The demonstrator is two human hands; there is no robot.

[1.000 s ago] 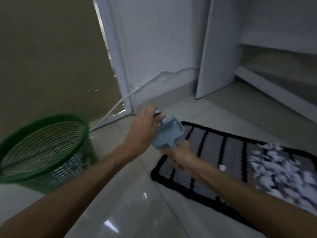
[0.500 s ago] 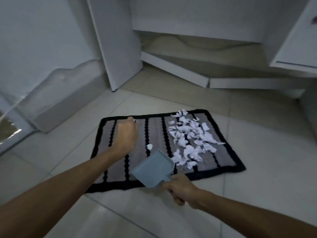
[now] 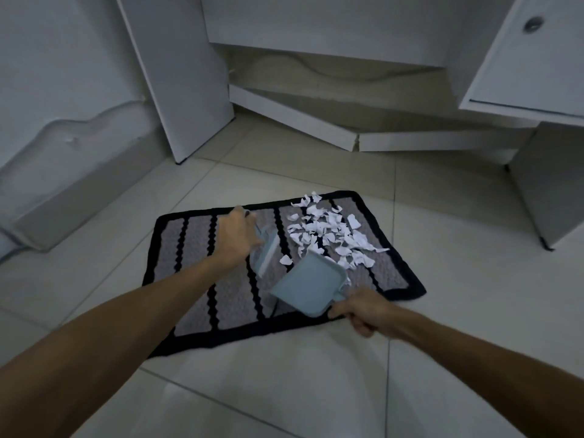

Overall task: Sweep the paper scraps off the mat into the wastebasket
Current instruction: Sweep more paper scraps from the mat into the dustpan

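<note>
Paper scraps (image 3: pixel 328 233) are heaped on the far right part of the mat (image 3: pixel 189 245), a grey rug with black wavy stripes and a black border that is laid on pale floor tiles (image 3: pixel 284 384). At the far left of the view a low moulded white base (image 3: pixel 63 172) is seen against the wall, well apart from both hands. The left hand (image 3: pixel 235 237) is closed around a small pale blue brush (image 3: pixel 264 251), whose handle is hidden inside the fist; the brush head is angled down toward the mat just below and to the right of the knuckles. A single white scrap (image 3: pixel 286 260) is found on the mat just right of the brush head, between it and the dustpan (image 3: pixel 308 284). The pale blue dustpan is held tilted over the mat, its handle wrapped by the right hand (image 3: pixel 363 311), which is clenched at the mat's near right edge. The pan's far rim is placed right beside the near fringe of the scrap pile, up and away from the right fist; whether it touches the scraps cannot be told. Beyond the pile, white cabinet panels (image 3: pixel 189 90) and a skirting board (image 3: pixel 290 118) are visible, and at the upper right a white door with a round recessed pull (image 3: pixel 534 25) is seen
</note>
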